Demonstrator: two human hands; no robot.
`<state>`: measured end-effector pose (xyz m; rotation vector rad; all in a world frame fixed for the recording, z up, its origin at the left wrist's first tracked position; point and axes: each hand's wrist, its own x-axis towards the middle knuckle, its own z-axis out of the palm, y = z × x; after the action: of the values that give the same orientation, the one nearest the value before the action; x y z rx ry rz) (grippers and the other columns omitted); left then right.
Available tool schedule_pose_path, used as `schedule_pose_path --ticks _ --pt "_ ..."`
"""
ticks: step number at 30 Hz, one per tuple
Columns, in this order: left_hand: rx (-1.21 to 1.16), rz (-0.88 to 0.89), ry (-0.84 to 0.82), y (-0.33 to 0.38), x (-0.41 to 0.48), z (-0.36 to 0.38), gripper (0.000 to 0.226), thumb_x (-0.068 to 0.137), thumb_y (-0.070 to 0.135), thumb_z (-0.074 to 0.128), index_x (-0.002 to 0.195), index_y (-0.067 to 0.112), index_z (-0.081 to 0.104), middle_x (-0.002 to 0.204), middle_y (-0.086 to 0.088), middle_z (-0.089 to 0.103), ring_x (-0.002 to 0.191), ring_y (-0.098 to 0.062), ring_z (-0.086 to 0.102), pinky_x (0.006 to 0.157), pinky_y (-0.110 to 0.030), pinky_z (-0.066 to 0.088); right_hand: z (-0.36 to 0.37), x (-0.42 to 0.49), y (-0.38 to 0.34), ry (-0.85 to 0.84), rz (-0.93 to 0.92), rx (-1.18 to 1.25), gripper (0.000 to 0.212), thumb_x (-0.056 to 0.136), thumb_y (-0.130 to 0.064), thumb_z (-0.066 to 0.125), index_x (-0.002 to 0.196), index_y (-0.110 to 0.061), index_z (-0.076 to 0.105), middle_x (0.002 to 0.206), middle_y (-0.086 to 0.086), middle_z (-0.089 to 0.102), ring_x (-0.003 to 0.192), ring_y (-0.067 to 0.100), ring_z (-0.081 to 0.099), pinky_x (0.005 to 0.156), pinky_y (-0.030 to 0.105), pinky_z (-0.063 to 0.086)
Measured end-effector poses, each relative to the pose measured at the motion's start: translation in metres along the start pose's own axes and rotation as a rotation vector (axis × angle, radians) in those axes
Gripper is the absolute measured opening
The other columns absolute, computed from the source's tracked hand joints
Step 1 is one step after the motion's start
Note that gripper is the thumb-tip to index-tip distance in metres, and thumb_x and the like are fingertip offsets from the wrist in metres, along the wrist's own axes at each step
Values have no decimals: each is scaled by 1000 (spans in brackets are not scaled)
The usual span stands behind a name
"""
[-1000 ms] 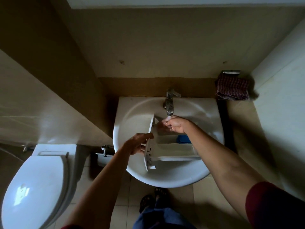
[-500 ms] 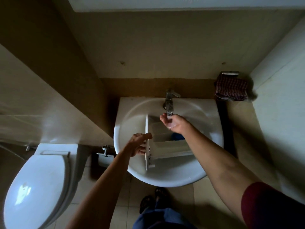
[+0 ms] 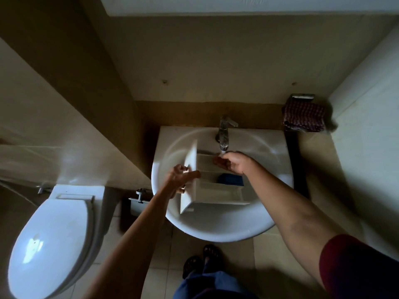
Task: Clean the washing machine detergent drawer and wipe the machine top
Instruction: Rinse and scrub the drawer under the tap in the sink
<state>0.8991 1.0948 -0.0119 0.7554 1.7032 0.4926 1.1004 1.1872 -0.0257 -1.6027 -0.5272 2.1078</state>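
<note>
A white detergent drawer (image 3: pixel 218 193) lies across the bowl of a white sink (image 3: pixel 216 229), its front panel to the left. A blue insert (image 3: pixel 230 179) sits in one compartment. My left hand (image 3: pixel 180 179) grips the front panel, thumb over its top edge. My right hand (image 3: pixel 234 162) hovers over the drawer's far compartment, palm cupped under the chrome tap (image 3: pixel 224 134), where water runs onto the fingers. It holds nothing that I can see.
A closed white toilet (image 3: pixel 49 242) stands at the left, with a wall valve (image 3: pixel 140 194) between it and the sink. A dark checked cloth (image 3: pixel 304 117) hangs on a holder at the right. My feet (image 3: pixel 203 260) stand on the tiled floor.
The drawer has shifted slightly left and tilted in the sink. My right hand turned from touching the drawer's inside to cupping under the tap. My left hand kept its hold.
</note>
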Motion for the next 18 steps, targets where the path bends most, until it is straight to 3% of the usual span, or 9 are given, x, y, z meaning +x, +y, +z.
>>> schedule_pose_path --ticks 4,6,11,14,18 --pt "70 20 44 0 -1 8 74 71 44 80 129 15 45 115 -13 62 100 -27 63 74 -40 56 5 -2 5 34 -16 405 17 98 -1 42 99 -1 59 89 12 61 76 18 60 73 26 55" --pt "122 27 80 2 -2 12 73 70 44 81 128 16 47 117 -14 60 100 -27 63 75 -43 58 8 -5 7 10 -3 435 17 99 -4 43 91 -4 58 86 10 61 74 16 59 62 22 53" --pt "174 25 106 4 -4 16 76 68 48 81 129 15 48 120 -14 58 96 -26 63 73 -44 60 8 -7 9 -4 -45 418 15 98 -6 47 90 -6 59 81 4 60 72 11 59 61 19 50" --pt "189 20 118 4 -5 15 74 67 51 81 125 17 49 121 -14 55 95 -25 62 71 -43 60 1 -11 10 -50 4 250 17 99 -11 45 92 -10 60 73 2 66 66 11 63 56 20 53" --pt "201 32 129 3 -7 18 72 68 53 79 123 18 49 122 -14 53 94 -23 60 64 -36 58 -6 -25 18 -341 200 -366 22 98 0 41 103 -3 63 85 8 73 78 16 70 72 25 58"
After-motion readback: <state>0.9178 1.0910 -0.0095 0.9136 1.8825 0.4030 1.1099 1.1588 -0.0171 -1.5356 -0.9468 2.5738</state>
